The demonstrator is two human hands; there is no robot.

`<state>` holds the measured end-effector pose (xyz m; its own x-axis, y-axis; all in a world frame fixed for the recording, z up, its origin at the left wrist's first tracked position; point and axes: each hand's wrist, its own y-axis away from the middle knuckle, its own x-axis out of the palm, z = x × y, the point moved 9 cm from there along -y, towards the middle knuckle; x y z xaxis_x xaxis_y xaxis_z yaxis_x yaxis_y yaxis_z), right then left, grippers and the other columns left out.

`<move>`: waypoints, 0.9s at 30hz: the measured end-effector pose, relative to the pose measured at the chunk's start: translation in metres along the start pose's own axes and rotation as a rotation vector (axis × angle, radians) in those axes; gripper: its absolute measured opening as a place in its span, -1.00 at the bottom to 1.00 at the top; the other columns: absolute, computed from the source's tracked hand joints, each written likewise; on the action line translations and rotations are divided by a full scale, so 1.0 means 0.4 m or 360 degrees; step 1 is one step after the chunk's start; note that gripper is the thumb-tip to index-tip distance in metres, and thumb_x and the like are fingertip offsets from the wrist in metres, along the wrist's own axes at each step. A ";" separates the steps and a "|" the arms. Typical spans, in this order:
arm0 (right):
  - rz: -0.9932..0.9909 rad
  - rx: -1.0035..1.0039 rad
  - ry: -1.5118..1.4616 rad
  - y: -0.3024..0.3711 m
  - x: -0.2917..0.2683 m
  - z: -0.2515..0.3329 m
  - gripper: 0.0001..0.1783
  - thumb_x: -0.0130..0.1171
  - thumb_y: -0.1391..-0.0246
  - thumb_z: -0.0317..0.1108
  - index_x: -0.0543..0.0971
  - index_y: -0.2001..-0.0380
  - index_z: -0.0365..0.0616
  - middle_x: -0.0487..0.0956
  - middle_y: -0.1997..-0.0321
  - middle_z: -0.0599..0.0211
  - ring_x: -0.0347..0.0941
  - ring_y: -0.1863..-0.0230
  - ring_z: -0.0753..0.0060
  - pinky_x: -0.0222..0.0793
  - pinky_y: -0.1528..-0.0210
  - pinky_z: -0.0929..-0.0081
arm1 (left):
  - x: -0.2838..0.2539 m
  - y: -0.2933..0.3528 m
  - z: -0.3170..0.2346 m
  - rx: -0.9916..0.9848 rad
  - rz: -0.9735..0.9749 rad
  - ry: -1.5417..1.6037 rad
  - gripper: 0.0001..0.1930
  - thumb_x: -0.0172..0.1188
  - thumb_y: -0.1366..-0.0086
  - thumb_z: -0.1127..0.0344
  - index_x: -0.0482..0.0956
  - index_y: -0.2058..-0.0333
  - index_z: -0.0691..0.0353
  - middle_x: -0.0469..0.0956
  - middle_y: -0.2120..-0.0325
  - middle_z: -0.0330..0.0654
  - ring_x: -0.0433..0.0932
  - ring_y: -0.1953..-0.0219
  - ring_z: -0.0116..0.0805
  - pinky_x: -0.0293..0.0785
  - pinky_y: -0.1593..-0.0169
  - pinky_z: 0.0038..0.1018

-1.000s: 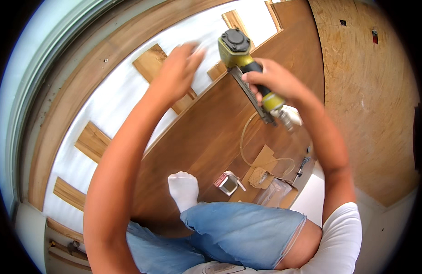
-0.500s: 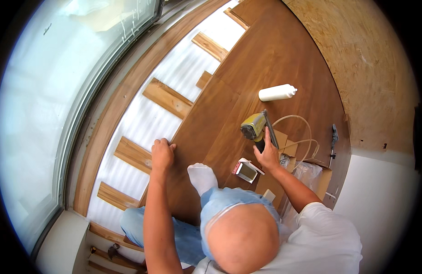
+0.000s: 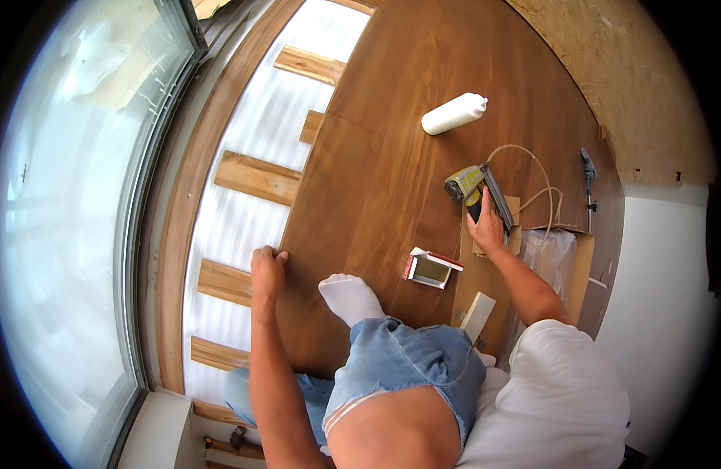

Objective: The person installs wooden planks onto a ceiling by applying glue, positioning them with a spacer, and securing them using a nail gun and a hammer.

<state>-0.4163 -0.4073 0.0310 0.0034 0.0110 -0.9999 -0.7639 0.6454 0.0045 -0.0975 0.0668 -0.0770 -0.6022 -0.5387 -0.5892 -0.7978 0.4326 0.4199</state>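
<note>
My left hand [image 3: 268, 270] is at the left edge of the brown wooden floorboards [image 3: 353, 187], its fingers curled closed at that edge with the thumb on top. In my right hand [image 3: 487, 227] is a yellow and black nail gun [image 3: 471, 184], gripped by its handle. The gun is over the boards beside a piece of cardboard, its long dark magazine pointing away from me to the right. A thin air hose [image 3: 549, 173] loops from it. Between my socked foot and the gun lies an opened small red and white box [image 3: 432, 269].
A white squeeze bottle [image 3: 454, 114] lies on the boards. Cardboard [image 3: 468, 273], a white block [image 3: 477, 315] and clear plastic [image 3: 549, 258] are at the right, near a bar tool [image 3: 588, 173]. Wooden strips [image 3: 259, 178] cross white sheeting [image 3: 247, 129] beside the glass door [image 3: 79, 203]. A hammer [image 3: 238, 438] lies lower left.
My right hand has carried the nail gun rightward, away from my left hand, nearer the cardboard. The view has shifted and turned. My left hand stays at the board edge.
</note>
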 end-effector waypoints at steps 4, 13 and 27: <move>0.0039 -0.0116 0.0017 -0.050 -0.020 0.014 0.14 0.34 -0.13 -0.21 -0.13 -0.59 -0.13 0.68 0.19 -0.23 0.64 0.24 -0.32 0.57 0.16 -0.11 | 0.011 -0.018 0.019 0.0004 0.0031 -0.0017 -0.75 0.33 -0.35 0.26 0.60 0.28 0.39 0.55 0.20 0.19 0.51 0.12 0.24 0.45 0.00 -0.02; 0.0266 0.0060 -0.0229 -0.175 0.013 -0.044 0.22 0.47 -0.01 -0.45 -0.06 -0.61 0.14 0.62 -0.16 -0.03 0.50 -0.18 -0.12 0.25 -0.35 0.07 | 0.008 -0.007 0.019 0.0084 -0.0066 -0.0052 -0.74 0.35 -0.33 0.23 0.60 0.28 0.37 0.56 0.21 0.18 0.51 0.14 0.25 0.46 0.02 0.01; 0.0278 0.0053 -0.0267 -0.168 0.077 -0.075 0.21 0.45 -0.09 -0.42 -0.11 -0.62 0.19 0.57 -0.23 0.01 0.44 -0.25 -0.18 0.18 -0.43 -0.03 | -0.006 0.015 0.005 0.0042 -0.0122 -0.0033 -0.75 0.28 -0.38 0.22 0.63 0.23 0.34 0.58 0.18 0.18 0.53 0.10 0.24 0.47 -0.02 -0.01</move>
<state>-0.3843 -0.4731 -0.0003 -0.0176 0.2496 -0.9682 -0.7406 0.6473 0.1803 -0.1009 0.0720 -0.0745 -0.5385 -0.5562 -0.6330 -0.8404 0.4098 0.3548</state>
